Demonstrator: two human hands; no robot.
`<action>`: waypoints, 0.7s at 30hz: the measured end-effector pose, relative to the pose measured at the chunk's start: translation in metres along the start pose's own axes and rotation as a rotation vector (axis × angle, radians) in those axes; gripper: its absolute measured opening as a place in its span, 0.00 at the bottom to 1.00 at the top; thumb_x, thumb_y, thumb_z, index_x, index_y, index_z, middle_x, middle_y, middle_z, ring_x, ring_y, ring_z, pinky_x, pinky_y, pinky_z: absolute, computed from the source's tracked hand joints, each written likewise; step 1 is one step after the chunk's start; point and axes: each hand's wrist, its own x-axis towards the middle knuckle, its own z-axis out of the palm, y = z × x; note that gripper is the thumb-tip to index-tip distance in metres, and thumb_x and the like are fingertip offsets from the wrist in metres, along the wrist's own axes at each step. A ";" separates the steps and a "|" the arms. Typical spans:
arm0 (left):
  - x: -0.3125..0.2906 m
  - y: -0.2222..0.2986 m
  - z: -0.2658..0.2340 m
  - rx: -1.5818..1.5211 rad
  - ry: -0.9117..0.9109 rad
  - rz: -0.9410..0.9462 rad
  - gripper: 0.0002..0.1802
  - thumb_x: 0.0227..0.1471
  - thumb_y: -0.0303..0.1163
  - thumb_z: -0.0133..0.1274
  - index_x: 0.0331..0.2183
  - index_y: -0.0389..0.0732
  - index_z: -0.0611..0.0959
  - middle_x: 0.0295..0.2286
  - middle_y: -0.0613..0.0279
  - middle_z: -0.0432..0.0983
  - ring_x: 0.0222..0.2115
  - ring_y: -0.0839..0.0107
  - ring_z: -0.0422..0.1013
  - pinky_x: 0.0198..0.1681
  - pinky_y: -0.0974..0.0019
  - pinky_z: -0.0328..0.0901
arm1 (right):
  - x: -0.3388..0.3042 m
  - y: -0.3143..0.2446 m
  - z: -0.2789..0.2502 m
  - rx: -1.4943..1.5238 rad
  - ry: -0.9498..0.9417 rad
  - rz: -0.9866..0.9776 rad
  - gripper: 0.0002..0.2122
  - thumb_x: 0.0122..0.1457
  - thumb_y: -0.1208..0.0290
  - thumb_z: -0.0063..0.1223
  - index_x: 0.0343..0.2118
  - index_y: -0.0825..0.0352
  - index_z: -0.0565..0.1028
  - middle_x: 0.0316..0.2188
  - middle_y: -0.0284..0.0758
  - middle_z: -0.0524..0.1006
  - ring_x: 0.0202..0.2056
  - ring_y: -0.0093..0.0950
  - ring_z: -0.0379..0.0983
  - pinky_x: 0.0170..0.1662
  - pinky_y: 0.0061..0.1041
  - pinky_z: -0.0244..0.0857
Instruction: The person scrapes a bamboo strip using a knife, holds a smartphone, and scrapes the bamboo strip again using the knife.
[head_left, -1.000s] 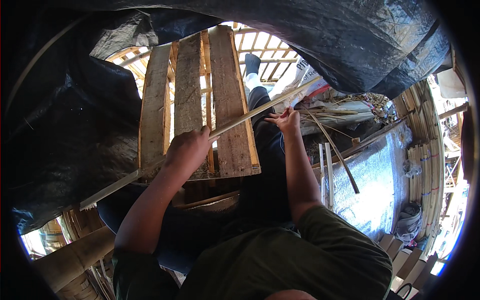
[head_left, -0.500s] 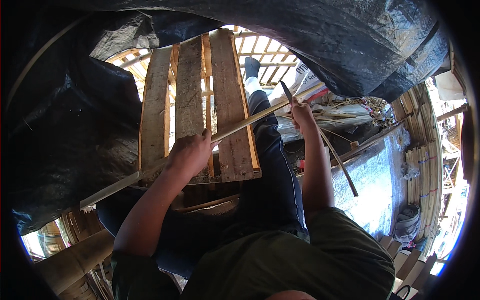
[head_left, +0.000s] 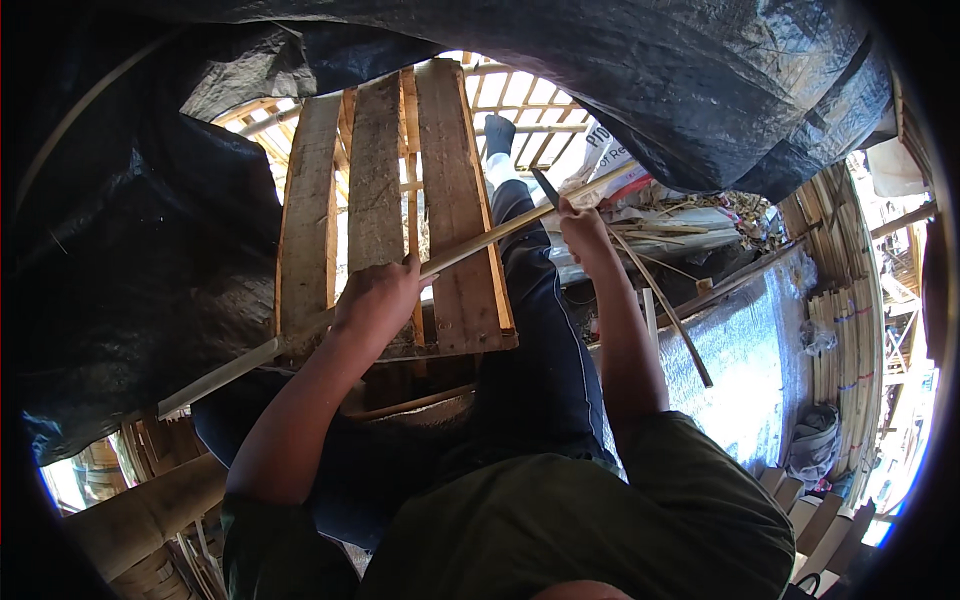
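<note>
A long pale bamboo strip (head_left: 480,240) slants from the lower left up to the right, across a slatted wooden bench (head_left: 375,190). My left hand (head_left: 377,305) is closed around the strip over the bench's near end. In my right hand (head_left: 583,235) is a knife (head_left: 544,187), its dark blade pointing up and left against the strip. The knife's long thin handle seems to run back beside my right forearm, its end low and right. My fingers partly cover the grip.
Black plastic sheeting (head_left: 150,240) hangs at the left and overhead. My outstretched leg (head_left: 525,260) lies right of the bench. A white printed sack (head_left: 610,155) and bamboo scraps (head_left: 660,230) are beyond my right hand. Bundled bamboo strips (head_left: 845,340) stand at the far right.
My right hand and the knife have slid left and slightly down along the bamboo strip, toward my left hand. My left hand stays almost in place on the strip.
</note>
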 end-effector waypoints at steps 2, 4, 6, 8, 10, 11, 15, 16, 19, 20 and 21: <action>-0.002 -0.001 0.000 -0.006 -0.014 -0.002 0.20 0.63 0.49 0.44 0.36 0.41 0.77 0.16 0.59 0.76 0.18 0.61 0.76 0.21 0.59 0.71 | -0.017 -0.010 0.020 -0.012 -0.063 0.032 0.24 0.67 0.55 0.43 0.22 0.72 0.75 0.11 0.33 0.68 0.12 0.23 0.63 0.15 0.28 0.53; -0.003 -0.002 0.002 0.022 0.011 -0.009 0.20 0.63 0.49 0.44 0.35 0.41 0.77 0.16 0.58 0.76 0.18 0.61 0.77 0.21 0.59 0.71 | -0.032 -0.010 0.031 -0.206 -0.085 -0.136 0.24 0.67 0.56 0.43 0.22 0.71 0.76 0.10 0.32 0.68 0.12 0.23 0.63 0.16 0.28 0.54; -0.007 -0.002 0.005 0.046 0.032 -0.007 0.20 0.63 0.49 0.44 0.35 0.41 0.77 0.16 0.58 0.76 0.19 0.61 0.77 0.21 0.59 0.71 | -0.029 -0.013 0.013 -0.122 -0.061 -0.064 0.24 0.67 0.56 0.43 0.22 0.72 0.76 0.10 0.33 0.68 0.12 0.23 0.63 0.16 0.28 0.54; -0.001 -0.002 0.003 -0.016 -0.010 0.002 0.20 0.63 0.49 0.44 0.34 0.41 0.77 0.16 0.58 0.76 0.19 0.60 0.77 0.22 0.58 0.72 | -0.025 -0.014 0.012 -0.035 -0.028 -0.006 0.25 0.67 0.55 0.43 0.22 0.72 0.76 0.09 0.33 0.67 0.11 0.23 0.62 0.16 0.29 0.54; -0.002 -0.002 0.003 -0.034 -0.006 -0.006 0.21 0.63 0.49 0.43 0.34 0.40 0.77 0.16 0.57 0.76 0.19 0.60 0.77 0.22 0.58 0.72 | -0.038 -0.006 0.039 -0.100 -0.172 -0.110 0.26 0.68 0.54 0.42 0.21 0.72 0.75 0.08 0.31 0.65 0.10 0.22 0.61 0.14 0.30 0.53; -0.004 -0.002 0.003 -0.052 -0.010 -0.013 0.21 0.63 0.49 0.43 0.34 0.40 0.77 0.16 0.57 0.76 0.20 0.60 0.77 0.22 0.58 0.72 | -0.046 -0.008 0.040 -0.022 -0.239 -0.068 0.26 0.68 0.54 0.41 0.20 0.72 0.75 0.08 0.31 0.64 0.09 0.22 0.59 0.13 0.30 0.51; 0.000 -0.003 -0.002 -0.084 0.003 -0.006 0.21 0.63 0.49 0.43 0.33 0.40 0.78 0.18 0.55 0.76 0.20 0.59 0.77 0.22 0.58 0.72 | -0.025 -0.008 0.025 0.067 0.014 0.034 0.27 0.68 0.53 0.41 0.19 0.73 0.74 0.08 0.32 0.65 0.10 0.23 0.58 0.14 0.31 0.50; 0.000 -0.003 -0.001 -0.091 0.000 -0.004 0.21 0.63 0.49 0.43 0.33 0.40 0.78 0.19 0.54 0.77 0.21 0.59 0.77 0.23 0.58 0.72 | -0.025 -0.005 0.034 0.067 0.013 0.028 0.27 0.68 0.53 0.41 0.19 0.73 0.74 0.08 0.32 0.65 0.10 0.23 0.58 0.14 0.31 0.50; -0.005 -0.003 -0.004 -0.104 -0.016 -0.023 0.22 0.63 0.49 0.43 0.33 0.40 0.78 0.20 0.53 0.77 0.23 0.57 0.78 0.25 0.57 0.72 | -0.036 -0.008 0.039 -0.089 -0.143 -0.139 0.27 0.67 0.53 0.43 0.19 0.73 0.74 0.11 0.33 0.69 0.13 0.22 0.60 0.18 0.31 0.54; -0.003 -0.002 -0.007 -0.105 -0.010 -0.036 0.22 0.63 0.49 0.43 0.33 0.39 0.78 0.21 0.52 0.77 0.23 0.56 0.78 0.26 0.56 0.72 | -0.028 -0.014 0.027 -0.018 -0.083 -0.012 0.27 0.67 0.52 0.43 0.20 0.73 0.74 0.13 0.35 0.70 0.15 0.23 0.62 0.20 0.32 0.57; -0.003 -0.003 -0.006 -0.108 -0.005 -0.034 0.22 0.63 0.49 0.43 0.33 0.39 0.78 0.21 0.52 0.77 0.23 0.56 0.78 0.26 0.56 0.72 | -0.029 -0.014 0.025 -0.002 -0.050 0.020 0.27 0.67 0.52 0.43 0.20 0.73 0.74 0.13 0.36 0.70 0.15 0.24 0.63 0.20 0.33 0.58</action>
